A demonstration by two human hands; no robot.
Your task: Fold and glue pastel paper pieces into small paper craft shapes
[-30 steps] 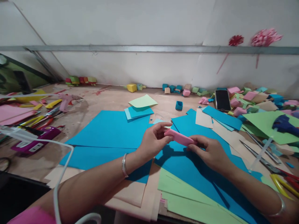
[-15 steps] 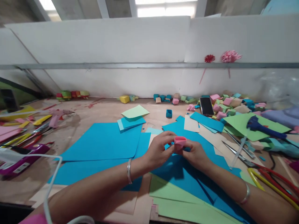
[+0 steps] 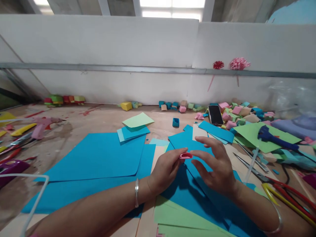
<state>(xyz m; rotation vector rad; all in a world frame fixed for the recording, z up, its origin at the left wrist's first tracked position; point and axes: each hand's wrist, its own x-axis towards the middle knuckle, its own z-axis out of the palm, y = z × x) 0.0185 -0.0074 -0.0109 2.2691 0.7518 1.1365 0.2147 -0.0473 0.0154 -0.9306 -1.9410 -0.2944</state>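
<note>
Left hand (image 3: pixel 163 172) is pinching a small pink paper piece (image 3: pixel 186 156) between thumb and fingers, at the middle of the scene; the piece is showing a narrow, flattened opening toward the far side/top. Right hand (image 3: pixel 218 164) is hovering just right of it, fingers spread and curving, thumb apart from the index; index fingertip is sitting right by the pink piece, cannot tell if touching. Both hands are staying above blue paper; bracelets are circling both wrists.

Under and left of the left hand, a large blue sheet (image 3: pixel 98 154) is lying flat, with a pale green sheet (image 3: pixel 138 120) resting on smaller blue pieces at its far edge. Green sheets (image 3: pixel 182 217) are lying near, below the hands. A small blue paper box (image 3: pixel 175 122) is standing far of the hands, alone.

Far right: a phone (image 3: pixel 215 115) is leaning by a heap of coloured paper cubes (image 3: pixel 237 111). Right: scissors (image 3: pixel 265 179) and a dark blue tool (image 3: pixel 280 139) are lying on and among papers. Far left: a pink glue gun (image 3: pixel 42 126) is lying on the table; a white cable (image 3: pixel 34 202) is running along the near left. Two paper flowers (image 3: pixel 239 63) are standing at the rail (image 3: pixel 153 69), far right.
</note>
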